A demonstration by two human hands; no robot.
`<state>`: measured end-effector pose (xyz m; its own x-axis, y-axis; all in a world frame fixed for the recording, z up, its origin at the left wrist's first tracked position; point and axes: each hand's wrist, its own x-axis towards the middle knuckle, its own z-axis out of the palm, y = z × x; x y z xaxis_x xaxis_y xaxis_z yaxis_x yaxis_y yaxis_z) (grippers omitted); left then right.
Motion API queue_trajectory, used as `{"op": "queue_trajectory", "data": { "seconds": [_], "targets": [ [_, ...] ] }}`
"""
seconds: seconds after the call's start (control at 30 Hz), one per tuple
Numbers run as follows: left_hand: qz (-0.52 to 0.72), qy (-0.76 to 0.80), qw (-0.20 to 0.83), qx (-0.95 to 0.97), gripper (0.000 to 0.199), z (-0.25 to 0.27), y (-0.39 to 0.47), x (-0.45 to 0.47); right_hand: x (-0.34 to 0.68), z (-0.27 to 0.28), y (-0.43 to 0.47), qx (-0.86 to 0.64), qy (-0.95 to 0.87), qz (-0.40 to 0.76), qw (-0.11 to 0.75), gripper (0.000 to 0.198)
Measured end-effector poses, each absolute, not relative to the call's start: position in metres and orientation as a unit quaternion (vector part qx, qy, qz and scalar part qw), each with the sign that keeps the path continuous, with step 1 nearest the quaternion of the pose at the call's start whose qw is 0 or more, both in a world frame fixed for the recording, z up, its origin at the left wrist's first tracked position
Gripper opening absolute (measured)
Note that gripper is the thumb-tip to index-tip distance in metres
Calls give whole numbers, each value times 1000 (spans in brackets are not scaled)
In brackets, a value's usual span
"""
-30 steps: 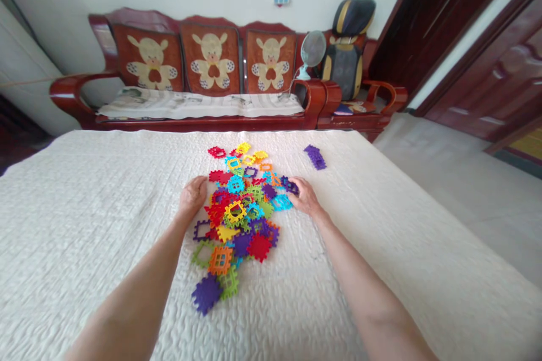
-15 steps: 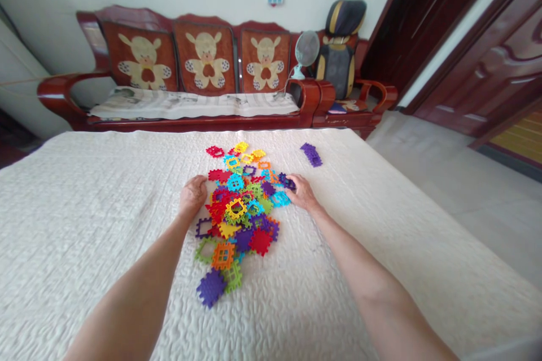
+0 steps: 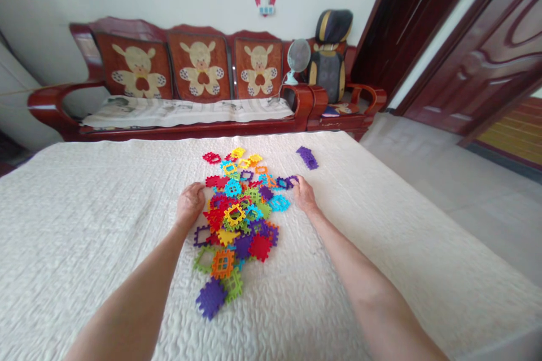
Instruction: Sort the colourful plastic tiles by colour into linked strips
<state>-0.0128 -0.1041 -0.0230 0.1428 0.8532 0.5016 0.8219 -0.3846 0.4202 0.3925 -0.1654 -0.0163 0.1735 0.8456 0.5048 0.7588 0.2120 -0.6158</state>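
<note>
A pile of flat plastic interlocking building pieces with notched edges [image 3: 234, 214], in red, yellow, blue, green, orange and purple, spreads over the white quilted cover. At its right edge my right hand [image 3: 305, 196] pinches a purple window-frame piece [image 3: 292, 181] between thumb and fingers. A blue frame piece [image 3: 279, 203] lies just left of that hand. My left hand [image 3: 190, 202] rests at the pile's left edge, fingers curled, close to a red piece [image 3: 216, 181]. Whatever its fingers may hold is hidden.
Joined purple pieces [image 3: 307, 158] lie apart at the table's back right. Behind the quilted cover [image 3: 105, 208] stands a wooden sofa [image 3: 186, 131] with bear-patterned cushions. A small fan [image 3: 298, 55] and a chair with a massage cushion [image 3: 329, 73] are at its right.
My right hand has shifted slightly right, drawing the purple frame piece out toward the pile's edge. My left hand stays in about the same place. The camera view has tilted a little.
</note>
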Motion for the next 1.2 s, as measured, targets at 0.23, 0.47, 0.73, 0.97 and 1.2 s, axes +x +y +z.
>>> {"op": "queue_trajectory", "data": {
  "seconds": [0.23, 0.47, 0.73, 0.97, 1.2],
  "targets": [
    [342, 553, 11, 760, 35, -24, -103, -13, 396, -13, -168, -647, -600, 65, 465, 40],
    [316, 570, 12, 758, 35, -17, -107, -10, 394, -8, -170, -614, -617, 63, 489, 37],
    [250, 671, 31, 698, 34, -2, -115, 21, 395, -7, -171, -542, -692, 62, 474, 36],
    [225, 710, 39, 666, 32, 8, -128, 51, 392, -11, -170, -532, -730, 69, 423, 40],
    [186, 703, 40, 685, 31, 16, -131, 49, 393, -14, -166, -538, -728, 46, 423, 38]
  ]
}}
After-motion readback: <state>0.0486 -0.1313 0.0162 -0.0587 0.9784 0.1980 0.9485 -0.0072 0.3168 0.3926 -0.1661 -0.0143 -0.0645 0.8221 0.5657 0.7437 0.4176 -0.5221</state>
